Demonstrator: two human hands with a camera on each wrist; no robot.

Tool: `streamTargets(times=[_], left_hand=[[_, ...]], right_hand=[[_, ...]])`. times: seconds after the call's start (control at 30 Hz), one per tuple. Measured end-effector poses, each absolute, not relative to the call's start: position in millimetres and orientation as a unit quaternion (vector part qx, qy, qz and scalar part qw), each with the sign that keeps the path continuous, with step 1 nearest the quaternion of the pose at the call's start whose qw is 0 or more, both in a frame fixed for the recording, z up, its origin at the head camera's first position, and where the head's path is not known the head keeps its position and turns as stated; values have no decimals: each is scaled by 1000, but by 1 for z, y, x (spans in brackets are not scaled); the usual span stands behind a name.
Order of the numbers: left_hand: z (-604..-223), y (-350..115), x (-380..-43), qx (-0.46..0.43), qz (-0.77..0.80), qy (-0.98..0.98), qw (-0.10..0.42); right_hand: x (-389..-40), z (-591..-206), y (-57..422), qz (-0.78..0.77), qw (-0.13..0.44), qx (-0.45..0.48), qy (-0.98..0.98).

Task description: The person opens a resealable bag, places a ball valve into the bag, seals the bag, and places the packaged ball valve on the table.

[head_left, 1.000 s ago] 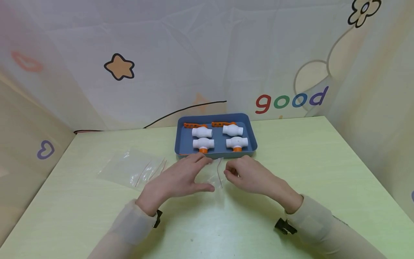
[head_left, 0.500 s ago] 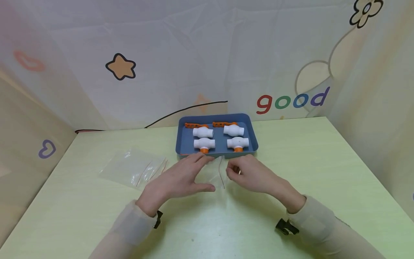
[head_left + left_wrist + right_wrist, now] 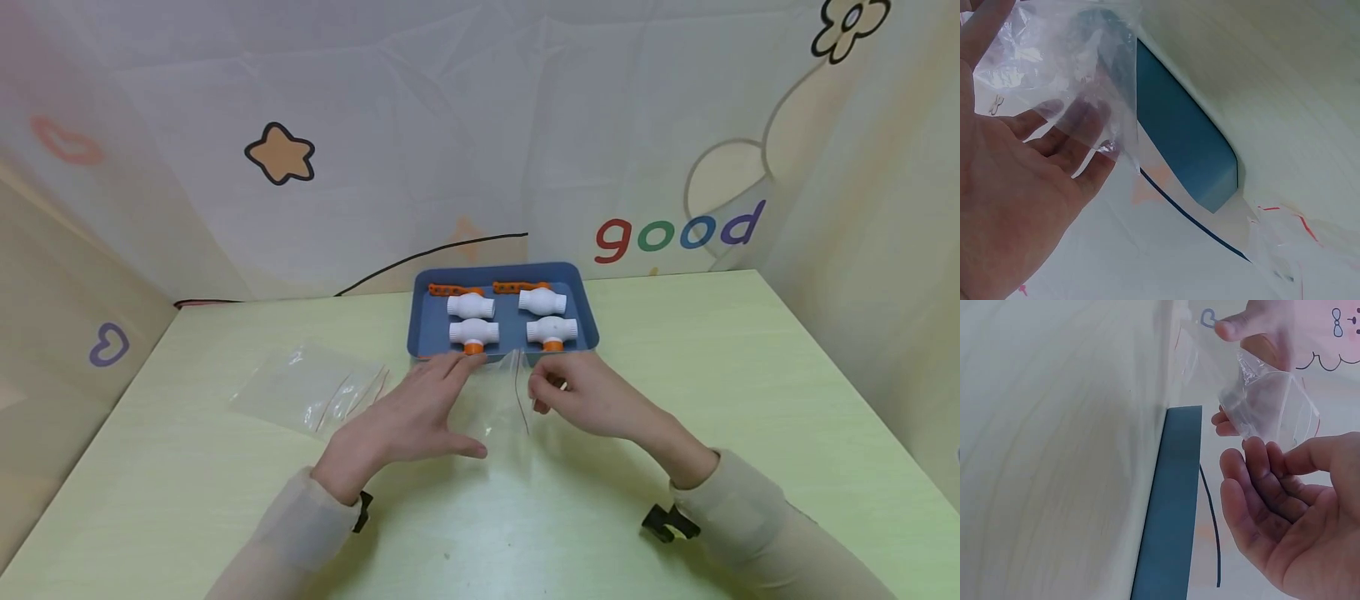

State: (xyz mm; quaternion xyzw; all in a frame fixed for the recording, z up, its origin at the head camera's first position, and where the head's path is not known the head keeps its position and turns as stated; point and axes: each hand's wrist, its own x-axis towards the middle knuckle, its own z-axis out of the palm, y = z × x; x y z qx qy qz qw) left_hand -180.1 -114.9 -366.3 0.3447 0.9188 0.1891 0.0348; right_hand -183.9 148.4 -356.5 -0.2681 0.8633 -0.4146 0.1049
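Note:
A clear zip bag [image 3: 498, 408] with a red line near its mouth is held up between the two hands. The right hand [image 3: 588, 396] pinches the bag's mouth edge between thumb and index finger, as the right wrist view shows. My left hand [image 3: 416, 408] has its fingers and thumb spread. In the left wrist view its straight fingers lie behind the clear film of the bag [image 3: 1079, 62], touching or nearly touching it. The bag looks puffed out, and nothing is visible inside. Several white ball valves [image 3: 474, 332] with orange handles lie in the tray behind the hands.
The blue tray [image 3: 511, 327] stands at the back of the pale table [image 3: 675, 350], just beyond the hands. More clear zip bags [image 3: 300, 387] with red lines lie flat at the left. A printed cloth [image 3: 420, 150] hangs behind the table.
The right hand has shifted slightly up and to the right, pulling the bag's mouth along. The left thumb has moved lower and left, and the bag spreads wider. Tray and valves are unmoved.

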Motion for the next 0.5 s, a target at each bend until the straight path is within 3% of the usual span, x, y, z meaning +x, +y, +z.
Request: streamTargets(times=[0.5], left_hand=[[-368,-117,-181,356,178,916,41]], right_hand=[[-184,-358,151,-416,97,-268,864]])
